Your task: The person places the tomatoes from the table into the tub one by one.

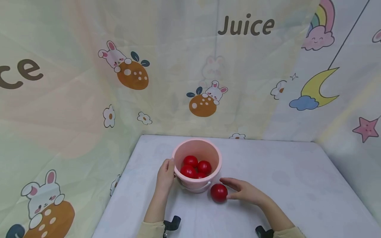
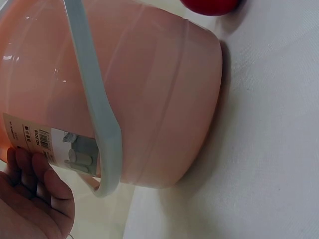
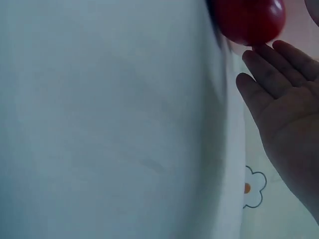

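Observation:
A pale pink bucket (image 1: 197, 182) stands on the table, several glossy red balls (image 1: 190, 161) inside it. My left hand (image 1: 165, 175) holds its left side, the thumb up at the rim. In the left wrist view, the curled fingers (image 2: 41, 175) lie against the paper label (image 2: 35, 137) beneath the rim, near the bucket's handle (image 2: 94, 89). One more red ball (image 1: 218, 193) sits on the table just right of the bucket's base. Around its right side my right hand (image 1: 245, 191) is spread, thumb and fingers apart, fingertips right by the ball.
The white-covered table (image 1: 282, 172) extends right of and behind the bucket. A printed cloth (image 1: 166, 66) with rabbits and the word Juice rises at the back and sides. Black wrist mounts (image 1: 172, 223) show by both sleeves.

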A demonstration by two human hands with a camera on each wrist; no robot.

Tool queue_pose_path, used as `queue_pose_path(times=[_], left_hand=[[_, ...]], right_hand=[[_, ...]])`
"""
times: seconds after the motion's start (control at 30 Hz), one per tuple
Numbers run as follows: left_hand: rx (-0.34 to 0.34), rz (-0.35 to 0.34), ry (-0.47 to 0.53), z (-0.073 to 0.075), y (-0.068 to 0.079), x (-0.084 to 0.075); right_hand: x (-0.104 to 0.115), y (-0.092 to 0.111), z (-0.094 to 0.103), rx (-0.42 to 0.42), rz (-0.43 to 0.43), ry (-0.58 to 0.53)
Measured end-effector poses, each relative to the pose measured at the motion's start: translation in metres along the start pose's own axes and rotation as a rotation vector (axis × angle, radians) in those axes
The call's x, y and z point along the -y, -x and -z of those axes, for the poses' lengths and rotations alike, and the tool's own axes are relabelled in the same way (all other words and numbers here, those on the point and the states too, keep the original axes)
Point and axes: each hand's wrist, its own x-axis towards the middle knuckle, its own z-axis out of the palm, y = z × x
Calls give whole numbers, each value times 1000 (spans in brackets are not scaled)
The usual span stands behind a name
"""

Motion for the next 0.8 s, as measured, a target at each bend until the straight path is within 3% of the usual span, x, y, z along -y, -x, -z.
queue_pose_path(times=[0.4,0.8], left_hand=[[0,7,5,0,1,0],[0,-9,9,0,1,0]], right_hand=[[-5,-4,-16,-67,-84,95],[-4,-4,-17,-83,-101,78]])
